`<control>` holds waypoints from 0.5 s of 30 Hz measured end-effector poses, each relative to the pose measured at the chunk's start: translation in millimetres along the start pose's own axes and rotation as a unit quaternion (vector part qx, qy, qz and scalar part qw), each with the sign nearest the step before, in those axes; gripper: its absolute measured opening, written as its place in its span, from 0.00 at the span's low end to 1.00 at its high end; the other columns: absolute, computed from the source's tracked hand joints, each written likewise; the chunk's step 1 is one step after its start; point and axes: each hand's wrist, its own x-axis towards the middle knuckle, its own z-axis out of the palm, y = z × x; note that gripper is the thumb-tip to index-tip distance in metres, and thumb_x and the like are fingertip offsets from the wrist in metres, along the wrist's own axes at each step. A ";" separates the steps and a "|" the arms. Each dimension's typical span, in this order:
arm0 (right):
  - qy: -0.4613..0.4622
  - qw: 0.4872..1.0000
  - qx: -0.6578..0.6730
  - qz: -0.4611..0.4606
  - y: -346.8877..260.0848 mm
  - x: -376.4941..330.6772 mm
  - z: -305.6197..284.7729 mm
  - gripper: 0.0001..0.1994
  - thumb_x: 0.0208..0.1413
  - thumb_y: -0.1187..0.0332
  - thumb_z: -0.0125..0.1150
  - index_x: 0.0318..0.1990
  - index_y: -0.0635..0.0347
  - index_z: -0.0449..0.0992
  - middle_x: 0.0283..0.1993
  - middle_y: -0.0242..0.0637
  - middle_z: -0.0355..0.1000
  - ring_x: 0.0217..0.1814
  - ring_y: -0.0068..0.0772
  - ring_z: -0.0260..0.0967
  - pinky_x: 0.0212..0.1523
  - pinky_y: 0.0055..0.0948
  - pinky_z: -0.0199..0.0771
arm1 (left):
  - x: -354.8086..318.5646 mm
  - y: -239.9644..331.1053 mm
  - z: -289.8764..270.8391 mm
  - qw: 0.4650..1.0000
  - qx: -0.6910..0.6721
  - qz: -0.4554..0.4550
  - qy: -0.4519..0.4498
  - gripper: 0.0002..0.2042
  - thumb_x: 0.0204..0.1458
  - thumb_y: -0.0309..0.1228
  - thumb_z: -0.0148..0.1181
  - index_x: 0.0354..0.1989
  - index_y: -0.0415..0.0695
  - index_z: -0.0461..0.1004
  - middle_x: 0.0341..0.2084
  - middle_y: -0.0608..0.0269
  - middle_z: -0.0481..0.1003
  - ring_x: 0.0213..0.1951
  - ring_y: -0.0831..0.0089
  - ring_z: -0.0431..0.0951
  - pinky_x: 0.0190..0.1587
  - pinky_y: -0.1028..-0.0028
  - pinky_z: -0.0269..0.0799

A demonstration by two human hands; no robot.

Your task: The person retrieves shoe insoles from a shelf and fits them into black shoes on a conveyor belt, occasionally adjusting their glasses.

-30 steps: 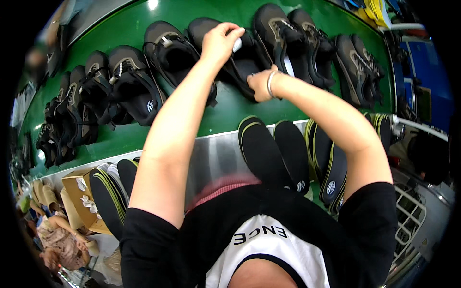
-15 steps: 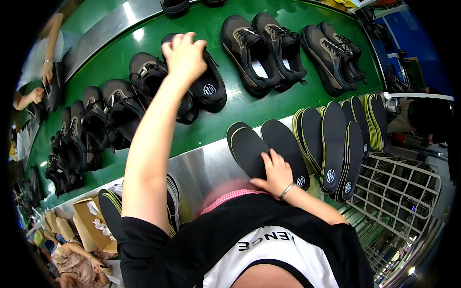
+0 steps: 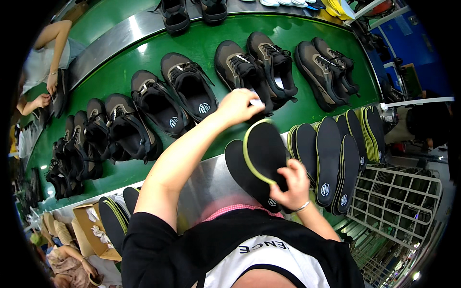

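My left hand [image 3: 238, 106] is closed, pinching a small white slip [image 3: 256, 102] at the heel opening of a black-and-brown shoe [image 3: 242, 69]. Beside it stands the shoe's mate [image 3: 271, 62], a white piece inside its opening. Closer to me, my right hand [image 3: 292, 186] grips a black insole [image 3: 267, 151] with a yellow-green edge and holds it tilted up. Under it another black insole [image 3: 240, 168] lies on the metal edge of the bench. To the left of my left hand, a pair of shoes [image 3: 187, 79] shows dark insoles with round white prints.
More shoes line the green bench [image 3: 201, 45] on both sides. Stacked insoles [image 3: 328, 158] stand at the right beside a wire basket [image 3: 394, 201]. At the lower left are a cardboard box [image 3: 93, 225] and more insoles [image 3: 113, 218]. Another person's hand [image 3: 52, 82] handles a shoe at the far left.
My left hand has left the shoe further left, moved right and nearer, and now pinches a white slip. My right hand, earlier resting on the insoles, has lifted one of them.
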 end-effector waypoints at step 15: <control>-0.246 0.935 -0.182 -0.180 54.1 179.5 -31.2 0.06 0.34 0.67 0.53 0.15 0.59 0.70 0.23 0.35 0.64 0.22 0.40 0.66 0.27 0.37 0.67 | 64.9 -26.6 -25.1 0.962 0.038 -0.200 0.180 0.12 0.37 0.38 0.61 0.30 0.45 0.76 0.25 0.58 0.75 0.29 0.61 0.75 0.34 0.68 0.69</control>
